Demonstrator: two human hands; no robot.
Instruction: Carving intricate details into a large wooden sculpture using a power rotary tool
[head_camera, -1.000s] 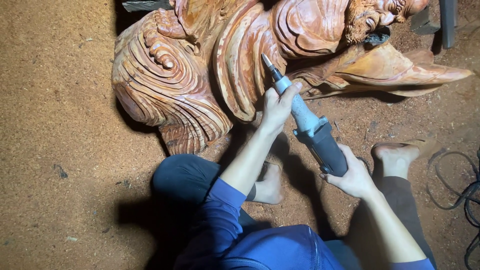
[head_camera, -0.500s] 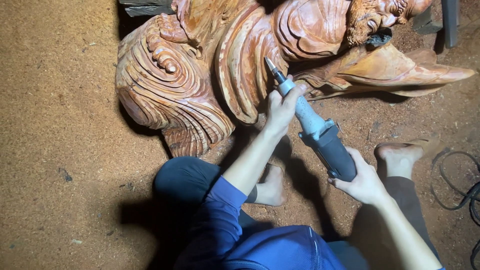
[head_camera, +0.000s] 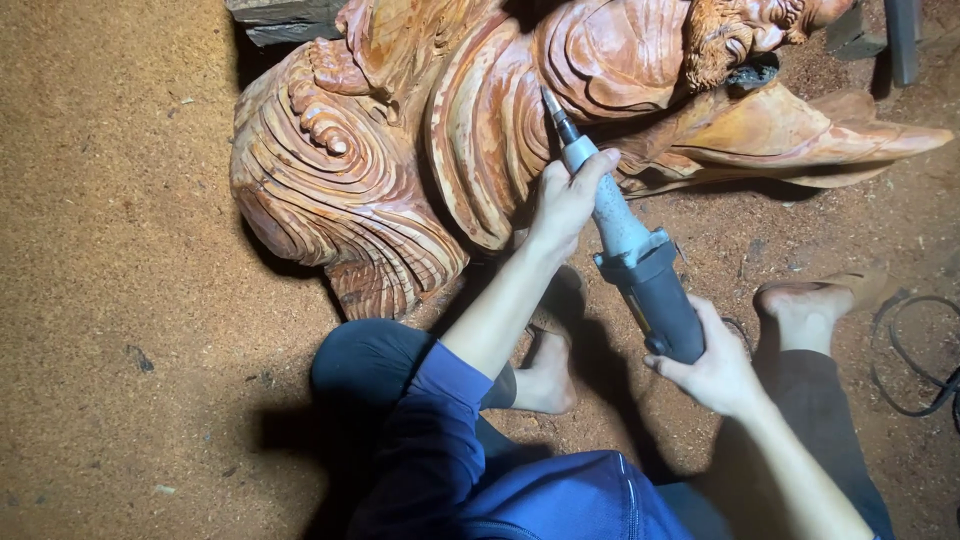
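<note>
— Fingers (head_camera: 600, 165) of the left hand (head_camera: 565, 200) wrap tight round the grinder's (head_camera: 630, 250) pale neck, see? Pressed together, thumb underneath.

— And the right hand (head_camera: 715, 370)?

— It cups the dark rear end, fingers curled on the body.

— Which way does the grinder point?

— Up and to the left, away from the person. Its long axis runs on a slant from the right hand near the knee up to the bit (head_camera: 552, 108), which touches a groove in the carving (head_camera: 470, 130).

— The carving lies flat?

— On its side on the sawdust floor (head_camera: 120, 300), just beyond the bare feet (head_camera: 545, 375). A cable (head_camera: 915, 370) curls at the right.
</note>
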